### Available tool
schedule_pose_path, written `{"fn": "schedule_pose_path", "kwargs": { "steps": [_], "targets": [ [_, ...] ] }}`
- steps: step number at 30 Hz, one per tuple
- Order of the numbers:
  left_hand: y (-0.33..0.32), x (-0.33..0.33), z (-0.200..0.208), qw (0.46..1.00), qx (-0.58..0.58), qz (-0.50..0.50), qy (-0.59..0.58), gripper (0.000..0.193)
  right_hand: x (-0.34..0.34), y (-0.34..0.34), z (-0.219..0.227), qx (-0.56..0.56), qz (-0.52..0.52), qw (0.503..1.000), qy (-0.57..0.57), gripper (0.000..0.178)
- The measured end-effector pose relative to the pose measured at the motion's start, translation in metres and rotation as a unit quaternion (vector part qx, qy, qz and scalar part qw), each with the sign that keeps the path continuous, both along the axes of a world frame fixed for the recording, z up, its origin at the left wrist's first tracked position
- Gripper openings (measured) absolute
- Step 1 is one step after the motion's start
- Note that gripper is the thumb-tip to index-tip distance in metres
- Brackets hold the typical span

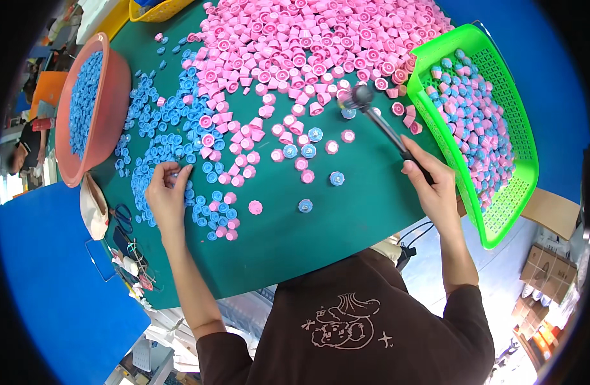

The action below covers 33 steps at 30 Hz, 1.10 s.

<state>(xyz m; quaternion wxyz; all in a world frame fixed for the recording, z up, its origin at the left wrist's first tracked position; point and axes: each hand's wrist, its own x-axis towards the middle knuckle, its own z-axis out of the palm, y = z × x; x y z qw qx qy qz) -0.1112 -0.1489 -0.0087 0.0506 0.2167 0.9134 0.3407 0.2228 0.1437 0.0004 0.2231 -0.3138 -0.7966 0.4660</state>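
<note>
**Hammer (386, 129) in the right hand (436, 183), left hand (166, 202) among the blue caps (142, 176)**

The hammer is just on the person's side of the heap of pink cups (320, 38), toward the heap's right end. Its dark, rounded head is blurred and overlaps one of the blue-topped pink pieces (336, 179); whether the two touch, I cannot tell. The fingers of the right hand are wrapped around the black grip at the end of the silvery shaft. The left hand is left of the heap and nearer the person, its thumb and fingers drawn close together at the tips; I cannot tell whether a cap is between them.

The blue caps spread along the left side of the heap, with some pink cups mixed in. Several blue-topped pieces stand apart from one another on the near side of the heap, near loose pink cups.

Right of the heap, the bright green basket (436, 125) leans at a tilt and holds many pink-and-blue pieces (478, 131). Well to the left of the heap is a salmon-coloured basin (112, 96) filled with blue caps. A yellow basket (170, 11) shows partly beyond the heap's left end. Scissors (122, 218) lie left of the heap, on the near side, by the edge of the green counter (372, 212).
</note>
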Motion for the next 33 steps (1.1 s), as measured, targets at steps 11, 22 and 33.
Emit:
{"fn": "schedule_pose_path", "kwargs": {
  "steps": [11,22,33],
  "targets": [
    [-0.003,0.013,0.004,0.988,-0.075,-0.112,0.082,0.021,-0.047,0.006,0.021,0.123,0.075,0.979,-0.141,0.038],
    [0.098,0.059,0.026,0.976,0.099,-0.162,0.109,0.026,-0.030,0.010,0.014,-0.030,0.015,0.998,-0.054,0.037],
    [0.193,0.071,-0.013,0.940,0.097,-0.299,0.132,0.024,-0.015,0.007,0.008,-0.051,0.028,0.997,-0.055,0.037]
  ]
}}
